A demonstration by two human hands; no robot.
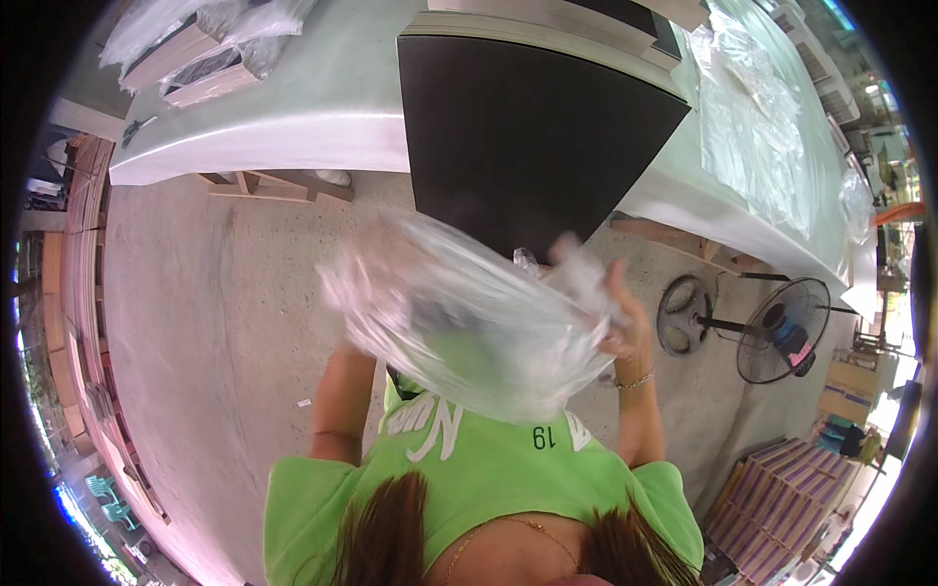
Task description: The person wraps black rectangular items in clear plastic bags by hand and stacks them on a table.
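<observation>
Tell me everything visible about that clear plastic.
The clear plastic is thin-looking, shiny, creased and blurred, slanting across the view and partly hiding the green shirt. The right hand touches its right end; the left forearm passes behind its left end, that hand too obscured to make out. Bag or sheet, I cannot tell.

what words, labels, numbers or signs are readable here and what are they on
Green shirt: large white lettering, partly covered by clear plastic; wording left unquoted.
Same shirt: small dark number, legible, left unquoted.
Fan: pink patch, any print too small to read.
Cardboard box: any print too small to read.
</observation>
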